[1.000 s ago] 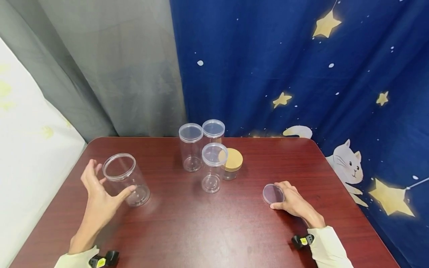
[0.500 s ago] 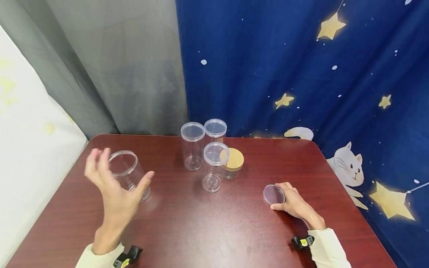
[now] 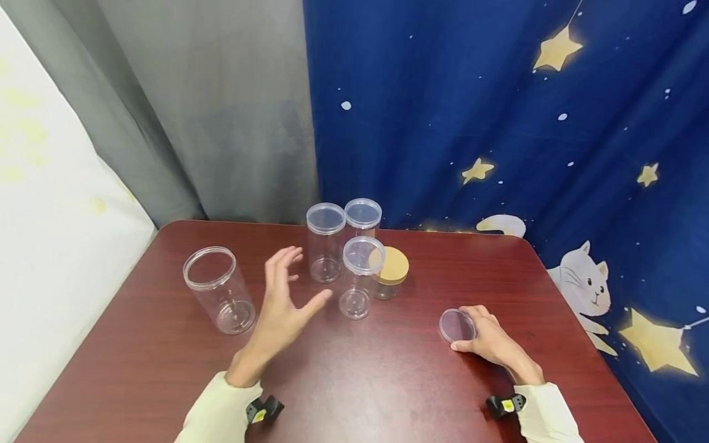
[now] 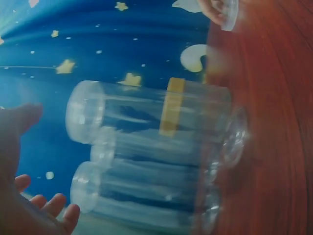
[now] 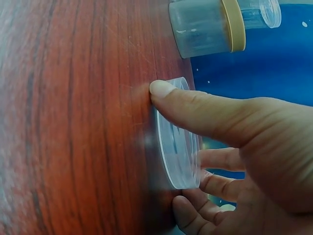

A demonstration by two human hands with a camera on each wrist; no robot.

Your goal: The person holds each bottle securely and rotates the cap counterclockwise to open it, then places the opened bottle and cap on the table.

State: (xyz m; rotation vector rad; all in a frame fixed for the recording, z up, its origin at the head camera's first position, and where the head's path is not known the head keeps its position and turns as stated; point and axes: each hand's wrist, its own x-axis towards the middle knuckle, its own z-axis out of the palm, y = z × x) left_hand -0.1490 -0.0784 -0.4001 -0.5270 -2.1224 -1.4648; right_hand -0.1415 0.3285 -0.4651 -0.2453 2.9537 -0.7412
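Note:
My left hand [image 3: 282, 314] is spread with thumb and fingers apart, holding nothing. It stands just left of a tall clear jar [image 3: 359, 286] with a clear lid; the left wrist view shows this jar [image 4: 137, 110] beyond the fingers. My right hand [image 3: 490, 338] grips a round clear lid [image 3: 457, 326] by its edge, close over the table at the right. In the right wrist view the thumb lies on the near side of the lid [image 5: 178, 142] and the fingers are round the far side. A wide clear jar [image 3: 218, 292] without a lid stands upright at the left.
Two more clear lidded jars, a left one [image 3: 325, 243] and a rear one [image 3: 363, 215], stand behind the front jar. A short jar with a yellow lid [image 3: 394, 267] is beside them. The brown table [image 3: 365, 381] ends at a blue star curtain [image 3: 421, 123].
My left hand has come away from the wide open jar and moved right, towards the group of lidded jars. The right hand stays in place with its lid.

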